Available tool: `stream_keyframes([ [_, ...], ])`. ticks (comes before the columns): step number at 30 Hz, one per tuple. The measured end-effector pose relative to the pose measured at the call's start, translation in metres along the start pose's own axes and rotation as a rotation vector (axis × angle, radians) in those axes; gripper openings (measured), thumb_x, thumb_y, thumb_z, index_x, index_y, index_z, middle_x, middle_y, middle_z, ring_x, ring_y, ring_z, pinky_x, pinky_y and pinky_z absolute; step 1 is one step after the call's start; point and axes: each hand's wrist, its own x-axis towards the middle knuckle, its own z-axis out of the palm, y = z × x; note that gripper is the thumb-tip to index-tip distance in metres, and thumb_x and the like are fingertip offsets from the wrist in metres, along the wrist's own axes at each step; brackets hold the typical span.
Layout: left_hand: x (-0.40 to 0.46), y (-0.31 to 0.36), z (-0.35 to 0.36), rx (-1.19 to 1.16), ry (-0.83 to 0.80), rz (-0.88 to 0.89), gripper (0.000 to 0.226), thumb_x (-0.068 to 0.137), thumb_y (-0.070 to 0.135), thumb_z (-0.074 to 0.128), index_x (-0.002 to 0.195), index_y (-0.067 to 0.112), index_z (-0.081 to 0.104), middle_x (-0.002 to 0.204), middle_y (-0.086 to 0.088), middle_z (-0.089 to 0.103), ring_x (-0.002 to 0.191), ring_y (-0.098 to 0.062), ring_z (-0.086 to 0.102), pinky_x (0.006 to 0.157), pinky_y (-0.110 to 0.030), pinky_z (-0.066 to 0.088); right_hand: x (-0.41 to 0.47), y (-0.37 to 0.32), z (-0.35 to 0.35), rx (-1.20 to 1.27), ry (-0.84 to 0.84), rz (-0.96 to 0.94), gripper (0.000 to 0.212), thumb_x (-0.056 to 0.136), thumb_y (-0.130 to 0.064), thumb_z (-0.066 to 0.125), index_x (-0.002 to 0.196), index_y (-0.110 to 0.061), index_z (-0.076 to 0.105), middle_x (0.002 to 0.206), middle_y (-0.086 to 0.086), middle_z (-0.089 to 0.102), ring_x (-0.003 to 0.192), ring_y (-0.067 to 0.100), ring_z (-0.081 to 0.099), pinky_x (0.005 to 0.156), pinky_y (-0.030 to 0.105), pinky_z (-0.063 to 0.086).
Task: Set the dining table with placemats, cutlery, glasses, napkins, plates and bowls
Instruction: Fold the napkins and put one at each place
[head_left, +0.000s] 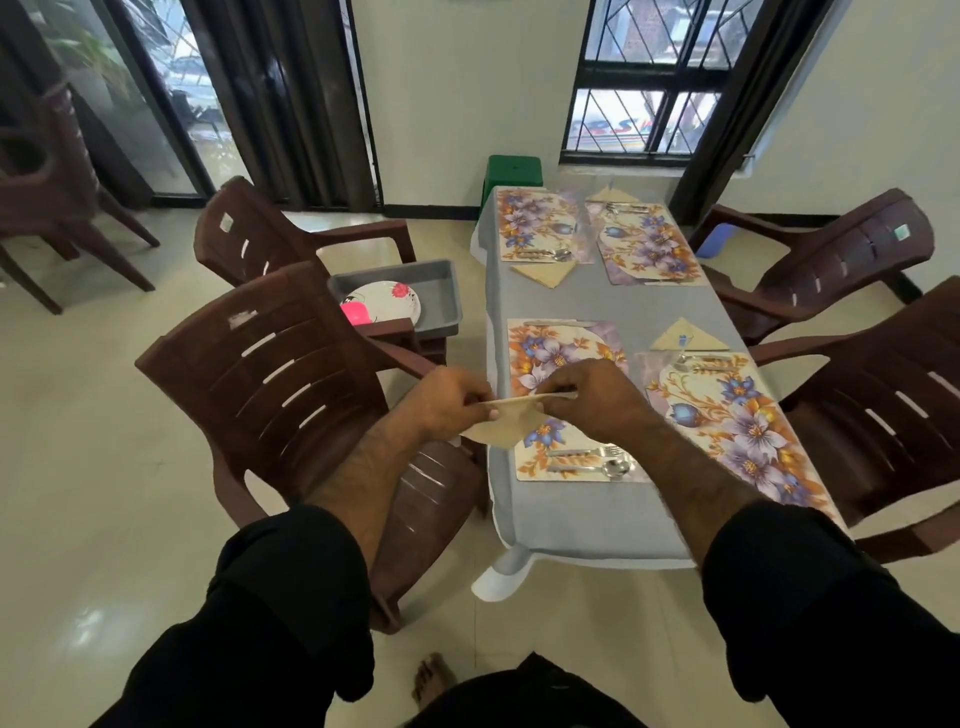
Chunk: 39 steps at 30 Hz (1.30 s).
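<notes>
- Napkin (503, 422): a beige sheet held in the air over the near-left corner of the tabletop (597, 296), above the near-left placemat (563, 400); both hands pinch its upper edge taut, judged to be mid-fold so it can match the triangles already laid
- Left hand (451, 402): fingers curled, pinching the napkin's left end
- Right hand (592, 397): fingers curled, pinching the right end; it covers part of the placemat beneath
- Folded napkins lie beside three settings: far-left (543, 273), far-right (613, 195), near-right (688, 336); the near-left setting alone lacks one, which explains the present work
- Cutlery (589, 461) lies on the near-left placemat's near edge
- Grey tray (441, 291) rests on a chair seat beside the table, holding a flowered plate (387, 301) and a pink item, partly hidden by the chair arm and not identifiable
- No glasses or bowls can be made out; the mark on the near-right napkin is too small to read
</notes>
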Motion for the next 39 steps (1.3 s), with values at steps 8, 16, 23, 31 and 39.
stream_keyframes([
  [8, -0.006, 0.032, 0.047, -0.500, -0.062, -0.136, 0.012, 0.095, 0.017, 0.079, 0.095, 0.005, 0.079, 0.089, -0.008, 0.079, 0.080, -0.011, 0.071, 0.071, -0.022, 0.054, -0.034, 0.086, -0.012, 0.942, -0.153, 0.313, 0.045, 0.083, -0.026, 0.087, 0.123, -0.024, 0.069, 0.112, 0.011, 0.076, 0.100, 0.021, 0.073, 0.081, 0.039, 0.056],
  [16, -0.015, 0.041, 0.117, -0.809, -0.180, -0.361, 0.028, 0.090, 0.010, 0.082, 0.113, -0.003, 0.071, 0.100, -0.015, 0.076, 0.087, -0.025, 0.073, 0.070, -0.032, 0.063, -0.069, 0.133, 0.042, 1.144, -0.208, 0.529, 0.027, 0.086, -0.010, 0.082, 0.112, -0.008, 0.075, 0.105, 0.009, 0.079, 0.090, 0.026, 0.070, 0.076, 0.038, 0.053],
  [23, -0.010, 0.026, 0.196, -1.047, 0.108, -0.653, 0.037, 0.085, -0.005, 0.081, 0.118, 0.002, 0.068, 0.099, -0.019, 0.075, 0.079, -0.027, 0.073, 0.073, -0.039, 0.062, -0.096, 0.197, 0.079, 1.159, -0.009, 0.797, 0.024, 0.089, -0.013, 0.081, 0.112, -0.008, 0.074, 0.103, 0.012, 0.080, 0.083, 0.022, 0.073, 0.064, 0.031, 0.050],
  [31, 0.037, 0.014, 0.279, -1.095, 0.282, -0.883, 0.032, 0.084, -0.006, 0.083, 0.105, 0.009, 0.064, 0.088, -0.018, 0.076, 0.066, -0.024, 0.075, 0.059, -0.034, 0.063, -0.095, 0.253, 0.117, 1.005, 0.104, 1.026, 0.013, 0.095, -0.017, 0.075, 0.092, -0.005, 0.072, 0.089, 0.017, 0.076, 0.074, 0.027, 0.069, 0.074, 0.041, 0.061],
  [39, 0.076, -0.003, 0.309, -0.919, 0.416, -0.918, 0.040, 0.082, -0.003, 0.087, 0.094, 0.017, 0.054, 0.096, -0.021, 0.075, 0.068, -0.027, 0.077, 0.059, -0.035, 0.062, -0.075, 0.273, 0.123, 0.733, 0.158, 0.977, 0.019, 0.092, -0.017, 0.077, 0.079, -0.004, 0.071, 0.074, 0.013, 0.076, 0.060, 0.021, 0.069, 0.061, 0.036, 0.057],
])
